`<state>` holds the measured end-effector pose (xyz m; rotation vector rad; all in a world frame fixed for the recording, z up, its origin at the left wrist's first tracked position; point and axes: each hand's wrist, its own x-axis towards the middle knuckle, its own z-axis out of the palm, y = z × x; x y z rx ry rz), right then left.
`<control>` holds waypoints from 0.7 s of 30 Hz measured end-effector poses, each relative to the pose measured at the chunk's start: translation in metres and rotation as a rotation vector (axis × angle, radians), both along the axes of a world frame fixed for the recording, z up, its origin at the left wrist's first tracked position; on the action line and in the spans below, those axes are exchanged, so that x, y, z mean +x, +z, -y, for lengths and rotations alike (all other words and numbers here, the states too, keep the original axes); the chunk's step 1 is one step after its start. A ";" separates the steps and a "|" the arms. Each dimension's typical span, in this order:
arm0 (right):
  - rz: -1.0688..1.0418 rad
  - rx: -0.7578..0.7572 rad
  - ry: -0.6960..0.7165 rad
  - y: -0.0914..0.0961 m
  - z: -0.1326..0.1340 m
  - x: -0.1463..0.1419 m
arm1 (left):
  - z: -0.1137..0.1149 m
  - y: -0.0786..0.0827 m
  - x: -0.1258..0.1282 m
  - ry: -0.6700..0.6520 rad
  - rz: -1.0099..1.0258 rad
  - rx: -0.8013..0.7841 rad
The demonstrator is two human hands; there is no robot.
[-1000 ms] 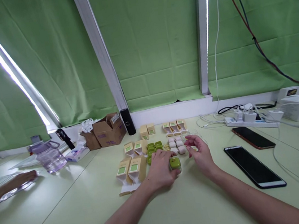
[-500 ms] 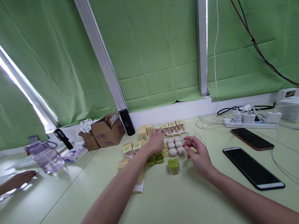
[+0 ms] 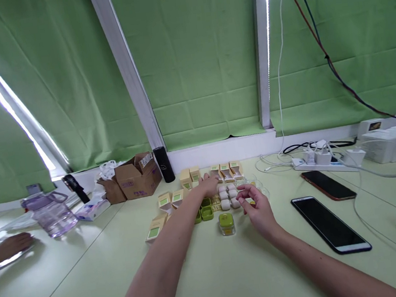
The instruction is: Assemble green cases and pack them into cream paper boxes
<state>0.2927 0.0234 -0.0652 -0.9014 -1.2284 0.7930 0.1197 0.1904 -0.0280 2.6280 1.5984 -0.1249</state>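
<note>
My left hand (image 3: 210, 185) reaches forward over small yellow pieces (image 3: 216, 203), its fingers bent downward and close together. Whatever lies under its fingertips is hidden. Beside it stand rows of whitish-pink rounded blocks (image 3: 225, 205). My right hand (image 3: 258, 206) hovers just right of these blocks, fingers loosely curled, with nothing clear between thumb and fingers. Transparent cups (image 3: 264, 192) stand behind it. Between my hands and nearer to me sits a clear jar with a green lid (image 3: 226, 224). Open green square cups (image 3: 207, 213) lie beside my left wrist.
Small cream boxes (image 3: 226, 172) stand behind and left of the pieces. Farther left are a cardboard box (image 3: 138, 177), a black cylinder (image 3: 164, 164) and a purple bottle (image 3: 51, 217). Another person's hand (image 3: 18, 243) rests at far left. Two phones (image 3: 330, 224) and a power strip (image 3: 325, 165) lie right.
The view has shifted slightly, so the table items appear farther left. Both hands stay near the same pieces; my right hand sits a little closer to the whitish blocks.
</note>
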 end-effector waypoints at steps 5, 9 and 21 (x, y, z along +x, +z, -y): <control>0.017 0.015 0.002 0.002 0.003 -0.001 | -0.003 0.019 -0.021 -0.038 0.145 0.103; 0.008 0.013 0.009 0.003 0.002 0.001 | 0.006 0.033 -0.037 -0.083 0.285 0.202; -0.106 -0.029 0.104 0.013 -0.004 0.005 | 0.154 0.040 -0.047 -0.227 0.353 0.437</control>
